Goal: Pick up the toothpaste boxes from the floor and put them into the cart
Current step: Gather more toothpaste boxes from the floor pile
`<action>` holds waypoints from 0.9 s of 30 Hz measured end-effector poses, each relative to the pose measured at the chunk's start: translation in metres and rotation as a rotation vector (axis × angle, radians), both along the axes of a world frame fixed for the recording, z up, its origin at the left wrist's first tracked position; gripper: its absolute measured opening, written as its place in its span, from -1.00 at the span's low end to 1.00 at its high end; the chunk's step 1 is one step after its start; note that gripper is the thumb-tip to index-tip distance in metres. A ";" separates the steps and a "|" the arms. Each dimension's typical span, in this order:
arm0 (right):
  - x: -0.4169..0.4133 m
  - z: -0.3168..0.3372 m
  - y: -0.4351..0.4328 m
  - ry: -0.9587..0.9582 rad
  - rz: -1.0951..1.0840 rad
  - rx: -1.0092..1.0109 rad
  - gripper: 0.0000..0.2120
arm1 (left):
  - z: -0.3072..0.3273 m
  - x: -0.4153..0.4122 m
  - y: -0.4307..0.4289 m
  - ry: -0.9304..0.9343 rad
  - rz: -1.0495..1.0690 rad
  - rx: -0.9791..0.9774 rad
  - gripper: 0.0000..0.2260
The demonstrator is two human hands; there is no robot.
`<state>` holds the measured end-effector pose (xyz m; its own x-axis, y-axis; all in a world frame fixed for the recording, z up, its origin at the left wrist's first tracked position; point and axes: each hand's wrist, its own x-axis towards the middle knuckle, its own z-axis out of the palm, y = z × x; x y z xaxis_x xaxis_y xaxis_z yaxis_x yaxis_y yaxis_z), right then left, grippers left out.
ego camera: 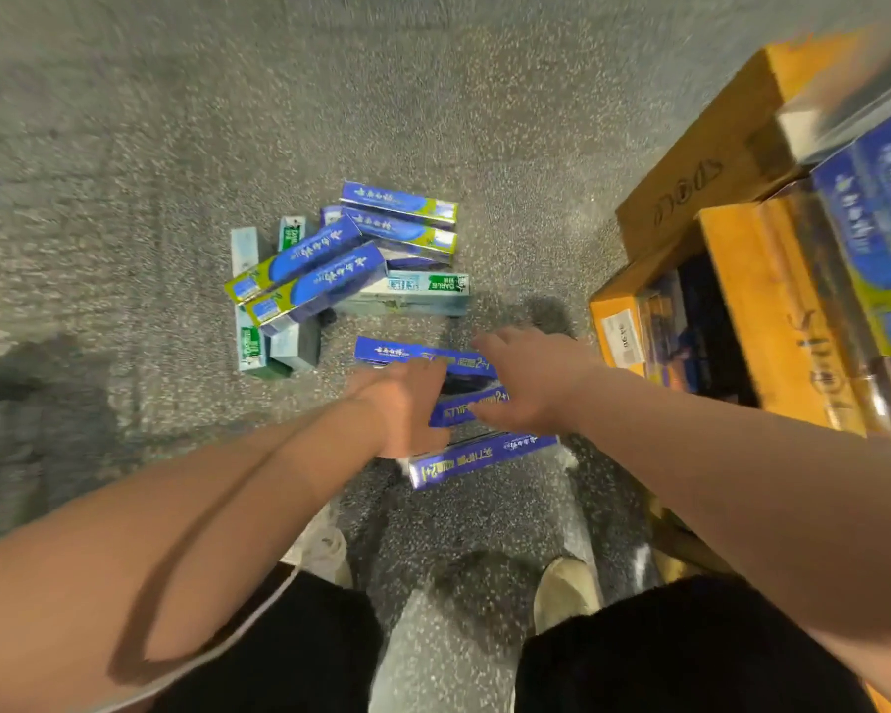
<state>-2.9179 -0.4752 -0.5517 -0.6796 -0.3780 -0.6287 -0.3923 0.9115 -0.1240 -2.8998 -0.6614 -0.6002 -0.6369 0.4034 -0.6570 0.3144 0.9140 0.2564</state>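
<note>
1. The left hand (402,409) reaches down, back upward, lying against the left end of the middle blue box (466,403). Motion blur hides whether its fingers close on it.
2. The right hand (528,385) is spread, fingers fairly straight, over the right ends of the middle box and the far blue box (407,352).
3. A third blue box (477,458) lies nearest the person, just beside the hands. All three are long, slim cartons of dark blue glossy card with pale lettering.
4. Farther away, a loose pile of toothpaste boxes (330,270) sits on the floor (176,146): blue-and-lime ones crossing pale, green-ended ones.
5. The floor is grey and speckled, like rough stone.
6. At right stand orange cardboard cartons (711,162), with blue-and-lime boxes (865,218) stacked on them.
7. Nearest are pale shoes (567,589) and black shorts (690,650).
</note>
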 end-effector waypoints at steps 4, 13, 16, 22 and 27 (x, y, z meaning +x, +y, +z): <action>-0.006 -0.081 0.010 0.050 0.037 0.010 -0.24 | -0.074 -0.009 0.005 0.113 -0.050 0.016 -0.61; -0.008 -0.176 0.032 0.181 -0.063 -0.142 -0.56 | -0.138 -0.050 0.015 0.298 -0.308 -0.076 -0.46; -0.001 -0.189 0.041 0.156 -0.128 -0.184 -0.58 | -0.141 -0.056 0.015 0.320 -0.254 -0.099 -0.29; -0.002 -0.199 0.046 0.103 -0.144 -0.099 -0.12 | -0.163 -0.044 -0.010 0.147 -0.060 -0.256 0.33; 0.002 -0.211 0.049 0.040 -0.161 -0.017 0.11 | -0.172 -0.044 -0.005 0.070 -0.012 -0.317 0.42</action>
<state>-2.9159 -0.4264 -0.7631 -0.7567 -0.2722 -0.5943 -0.2459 0.9609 -0.1270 -2.9441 -0.6665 -0.7724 -0.6815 0.1933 -0.7059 0.3325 0.9410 -0.0634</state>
